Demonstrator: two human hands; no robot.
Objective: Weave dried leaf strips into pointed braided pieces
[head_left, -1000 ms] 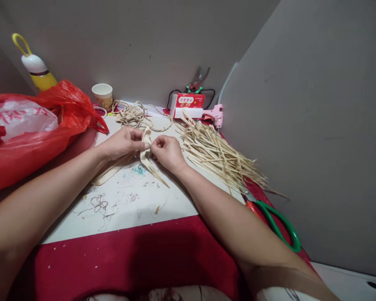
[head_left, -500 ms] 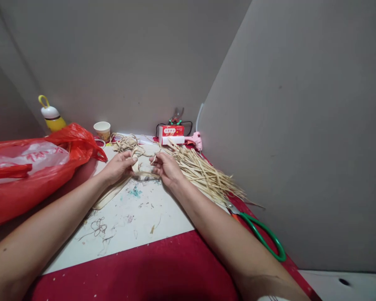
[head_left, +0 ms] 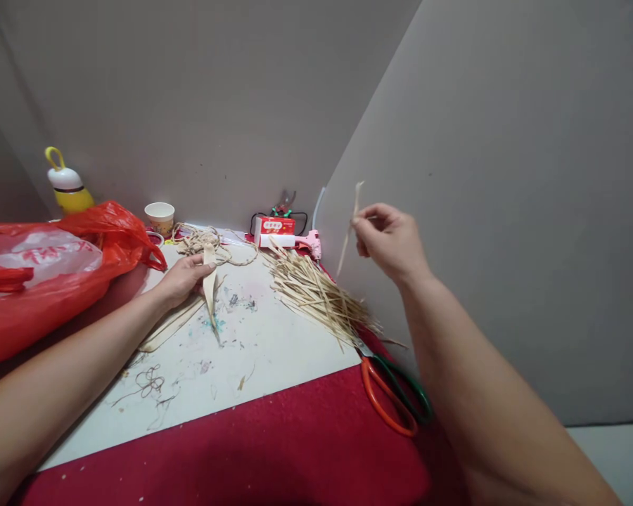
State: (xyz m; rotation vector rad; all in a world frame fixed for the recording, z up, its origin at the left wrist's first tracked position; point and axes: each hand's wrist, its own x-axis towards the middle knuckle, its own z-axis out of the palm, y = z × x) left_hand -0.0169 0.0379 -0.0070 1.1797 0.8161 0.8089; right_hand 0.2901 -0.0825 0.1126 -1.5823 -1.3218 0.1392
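Beige, husk-looking stuff: a wide strip (head_left: pixel 209 281) is pinched between thumb and fingers of the left hand (head_left: pixel 187 276), hanging tip-down over the white part of the desk (head_left: pixel 290 337). Right hand (head_left: pixel 393 239) is up and well away, thumb and fingers clamped on a thin strip (head_left: pixel 356 204) in front of the grey wall (head_left: pixel 454 140). So yeah, both hands have hold of something.

My read: the step here is getting narrow bits apart from the wide piece. Next move probably calls for lowering the thin one to the pile of strips (head_left: pixel 316 288), clear of the scissors (head_left: pixel 389 393) at its near end, with a gentle grip on the wide one so it doesn't split badly.

Writing-wise, not much luck. The red box (head_left: pixel 277 225) at the back has a label with what look like Chinese characters, too small to read. There's red print on white plastic within the red bag (head_left: pixel 121 235), also illegible to me. Can't spot a brand on the paper cup (head_left: pixel 161 219) or yellow bottle (head_left: pixel 69 186).
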